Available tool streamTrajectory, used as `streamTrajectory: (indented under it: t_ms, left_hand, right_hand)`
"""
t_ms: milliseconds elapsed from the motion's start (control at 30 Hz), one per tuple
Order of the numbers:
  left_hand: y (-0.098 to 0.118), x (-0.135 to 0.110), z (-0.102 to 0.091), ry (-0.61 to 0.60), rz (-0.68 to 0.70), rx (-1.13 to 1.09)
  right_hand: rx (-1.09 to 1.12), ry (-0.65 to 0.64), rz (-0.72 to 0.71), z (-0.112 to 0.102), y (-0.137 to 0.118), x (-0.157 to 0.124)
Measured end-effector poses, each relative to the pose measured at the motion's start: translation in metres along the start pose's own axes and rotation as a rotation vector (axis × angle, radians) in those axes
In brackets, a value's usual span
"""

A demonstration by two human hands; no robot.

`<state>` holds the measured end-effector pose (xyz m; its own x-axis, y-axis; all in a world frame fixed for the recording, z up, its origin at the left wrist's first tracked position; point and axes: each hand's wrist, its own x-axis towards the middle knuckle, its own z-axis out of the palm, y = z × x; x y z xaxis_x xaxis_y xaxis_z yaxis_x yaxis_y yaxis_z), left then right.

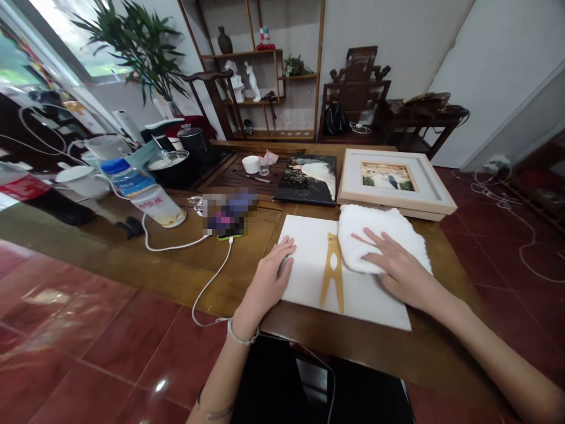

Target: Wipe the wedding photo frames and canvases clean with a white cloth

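A white flat board (304,259) lies at the table's front edge. My left hand (271,271) rests at its left edge, fingers stretched out and thumb apart; a small greyish patch shows between them, too unclear to name. My right hand (392,262) lies spread on a folded white fluffy cloth (353,227), which covers the board's upper right part. Between my hands, a flat gold-coloured piece (332,274) with two legs and an oval hole lies on the board.
Behind the cloth lies a pale wooden picture frame (397,182), beside a dark picture panel (306,179). A phone (229,229) with a white cable (212,282), a plastic bottle (145,191), a cola bottle (48,197) and a black pot (170,168) stand or lie leftward.
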<state>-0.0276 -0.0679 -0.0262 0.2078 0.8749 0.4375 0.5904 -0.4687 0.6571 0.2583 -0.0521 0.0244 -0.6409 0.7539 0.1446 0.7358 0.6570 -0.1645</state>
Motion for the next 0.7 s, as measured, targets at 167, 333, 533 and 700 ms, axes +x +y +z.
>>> streamTrajectory:
  t_ms: [167, 333, 533, 700]
  left_hand:
    - [-0.001, 0.000, 0.001, 0.007, 0.001, 0.000]
    - [0.001, 0.000, 0.000, 0.002, -0.008, -0.005]
    - [0.001, 0.000, 0.000, 0.001, -0.010, 0.004]
    - [0.000, 0.000, 0.000, 0.004, 0.005, -0.007]
  right_hand:
    - [-0.017, -0.010, 0.048, 0.002, -0.020, -0.002]
    - [0.064, -0.202, 0.007, -0.013, -0.084, -0.035]
    - [0.163, -0.300, -0.020, -0.027, -0.099, -0.038]
    - [0.109, -0.147, 0.050, -0.012, -0.055, -0.002]
